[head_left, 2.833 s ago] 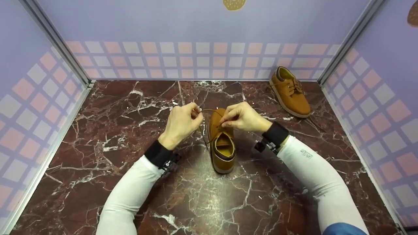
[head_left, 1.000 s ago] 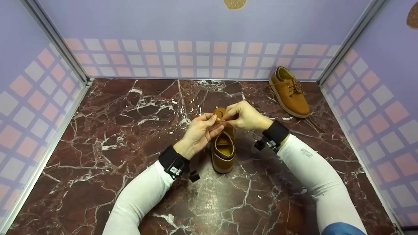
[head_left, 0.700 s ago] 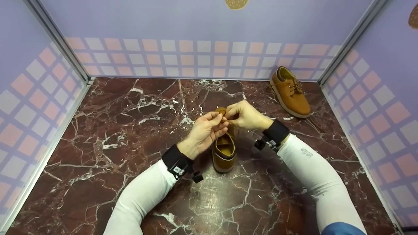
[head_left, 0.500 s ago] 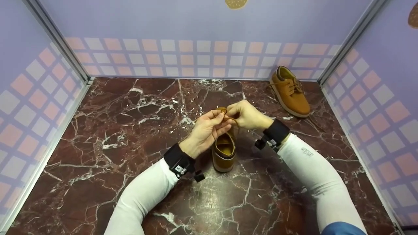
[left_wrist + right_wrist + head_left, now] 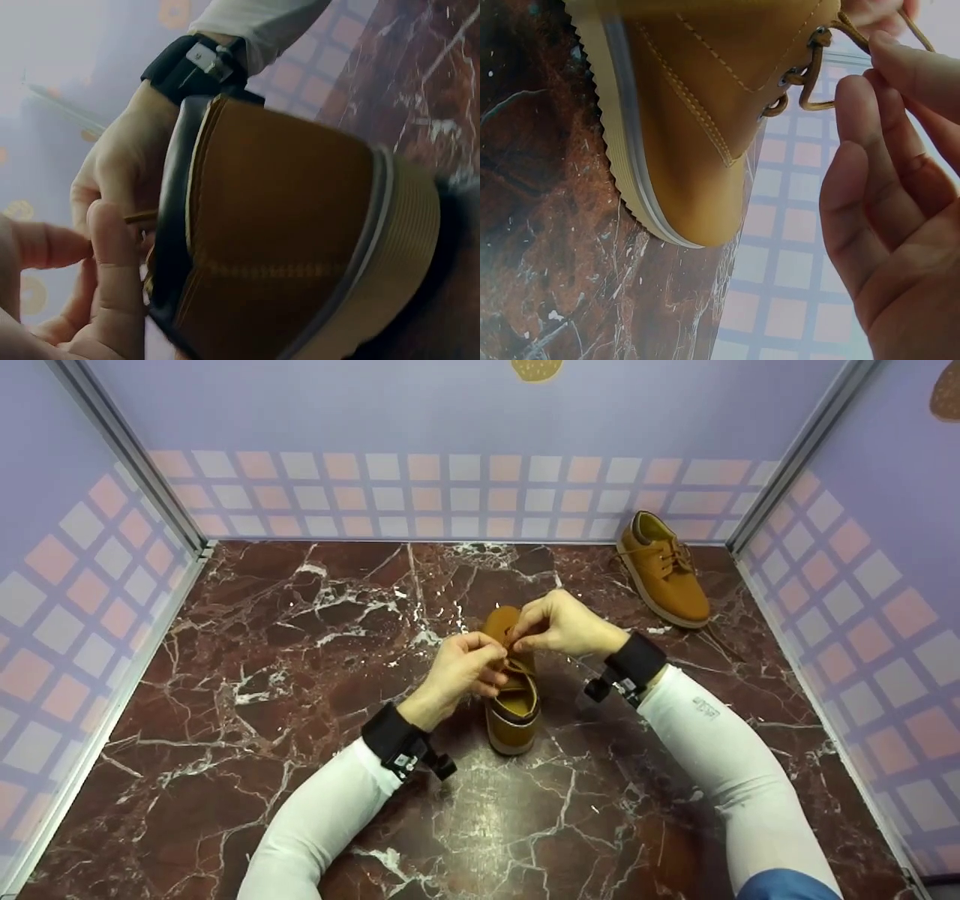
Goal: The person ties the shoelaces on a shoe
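Note:
A tan leather shoe stands on the marbled surface with its heel toward me and its toe pointing away. Both my hands meet above its lacing. My left hand pinches a brown shoelace between thumb and forefinger, just over the shoe's opening. On the far right side of the tongue, my right hand pinches the lace too, its other fingers curled. The right wrist view shows a slack lace loop running from the metal eyelets to the right fingers. The exact crossing of the laces is hidden by fingers.
A matching tan shoe, its lace tied, leans near the back right corner, a lace end trailing on the surface. Purple checked panels wall the back and both sides of the marbled tabletop.
My left hand came from left of the shoe to over the lacing, working a loop against the right fingers. It has since drawn back slightly toward me. The right hand stays nearly in place.

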